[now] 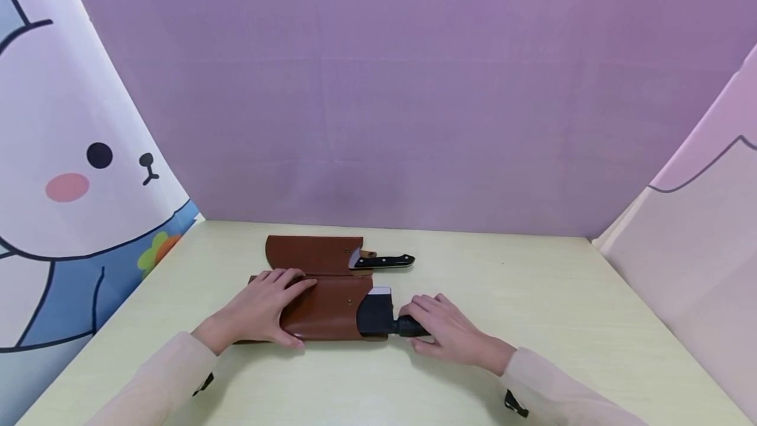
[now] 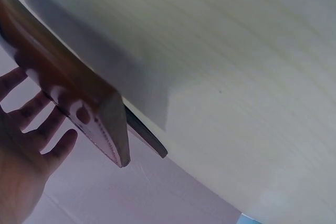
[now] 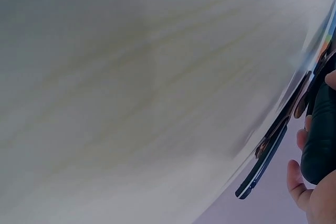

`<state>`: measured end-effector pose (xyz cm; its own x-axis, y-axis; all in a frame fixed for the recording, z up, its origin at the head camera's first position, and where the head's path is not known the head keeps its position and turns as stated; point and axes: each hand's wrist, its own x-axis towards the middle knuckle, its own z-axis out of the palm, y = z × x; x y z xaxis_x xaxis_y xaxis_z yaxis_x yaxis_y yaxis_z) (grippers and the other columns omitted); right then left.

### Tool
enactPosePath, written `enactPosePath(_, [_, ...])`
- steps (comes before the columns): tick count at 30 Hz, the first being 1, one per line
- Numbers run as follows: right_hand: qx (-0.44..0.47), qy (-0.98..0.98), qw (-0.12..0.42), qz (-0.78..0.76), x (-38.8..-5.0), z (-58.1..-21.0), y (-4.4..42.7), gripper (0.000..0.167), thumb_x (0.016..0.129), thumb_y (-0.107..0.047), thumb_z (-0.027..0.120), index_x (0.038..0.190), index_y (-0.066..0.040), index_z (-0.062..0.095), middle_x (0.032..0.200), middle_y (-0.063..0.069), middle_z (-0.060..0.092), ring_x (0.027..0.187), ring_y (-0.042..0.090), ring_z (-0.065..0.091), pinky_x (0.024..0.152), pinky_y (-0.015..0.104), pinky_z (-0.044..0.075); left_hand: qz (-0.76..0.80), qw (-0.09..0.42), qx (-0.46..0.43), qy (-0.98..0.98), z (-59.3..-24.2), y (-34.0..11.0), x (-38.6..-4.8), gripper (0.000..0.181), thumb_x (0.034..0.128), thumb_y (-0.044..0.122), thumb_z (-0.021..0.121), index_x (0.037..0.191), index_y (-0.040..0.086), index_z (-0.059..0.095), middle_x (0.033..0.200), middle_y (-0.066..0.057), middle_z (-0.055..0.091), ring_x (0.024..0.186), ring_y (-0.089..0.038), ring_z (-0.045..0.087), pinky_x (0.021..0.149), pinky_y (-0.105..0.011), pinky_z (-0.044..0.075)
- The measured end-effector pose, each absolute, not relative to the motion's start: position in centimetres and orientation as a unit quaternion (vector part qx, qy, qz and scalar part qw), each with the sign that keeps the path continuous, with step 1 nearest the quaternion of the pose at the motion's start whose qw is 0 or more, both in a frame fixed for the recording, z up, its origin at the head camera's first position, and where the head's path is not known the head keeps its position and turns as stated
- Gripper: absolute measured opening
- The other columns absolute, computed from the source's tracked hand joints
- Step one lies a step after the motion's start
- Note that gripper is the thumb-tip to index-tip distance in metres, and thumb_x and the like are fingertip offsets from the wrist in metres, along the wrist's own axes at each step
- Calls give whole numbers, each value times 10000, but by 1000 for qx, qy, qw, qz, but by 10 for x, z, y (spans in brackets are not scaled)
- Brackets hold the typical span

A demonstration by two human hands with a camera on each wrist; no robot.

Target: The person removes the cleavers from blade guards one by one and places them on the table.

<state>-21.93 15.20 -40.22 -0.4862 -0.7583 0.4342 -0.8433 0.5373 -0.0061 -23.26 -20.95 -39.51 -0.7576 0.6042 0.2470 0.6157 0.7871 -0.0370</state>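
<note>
A brown leather sheath (image 1: pixel 331 311) lies on the table with a black cleaver blade (image 1: pixel 375 313) mostly inside it, its black handle (image 1: pixel 409 327) pointing right. My left hand (image 1: pixel 269 304) rests spread over the sheath's left part; the left wrist view shows its fingers (image 2: pixel 44 124) along the brown leather (image 2: pixel 68 77). My right hand (image 1: pixel 446 331) has its fingers curled round the end of the handle. In the right wrist view the dark handle (image 3: pixel 319 140) lies against the right hand (image 3: pixel 320 198), partly cut off by the frame's edge.
Behind the large sheath lies a smaller brown sheath (image 1: pixel 313 254) holding a knife with a black riveted handle (image 1: pixel 387 261). A light brown piece (image 1: pixel 368 254) shows beside that handle. The pale table (image 1: pixel 532 294) meets a purple backdrop (image 1: pixel 414 117), with printed cloths at both sides.
</note>
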Motion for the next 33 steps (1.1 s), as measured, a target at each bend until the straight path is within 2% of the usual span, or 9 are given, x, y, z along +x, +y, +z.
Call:
enactPosePath(19, [473, -849, 206, 113, -220, -404, 165, 346, 742, -247, 661, 1063, -161, 565, 900, -121, 527, 746, 8, 398, 665, 156, 295, -20, 141, -328, -934, -397, -214, -234, 1074, 515, 875, 523, 1342, 195, 451, 1277, -46, 453, 1130, -241, 443, 904, -496, 395])
enactPosePath(33, [469, -848, 217, 117, -219, -405, 175, 363, 711, -221, 681, 1052, -151, 578, 891, -130, 531, 739, 1, 393, 666, 157, 304, -24, 135, -321, -937, -396, -216, -233, 1084, 505, 866, 546, 1353, 200, 441, 1291, -59, 452, 1139, -253, 441, 924, -508, 384])
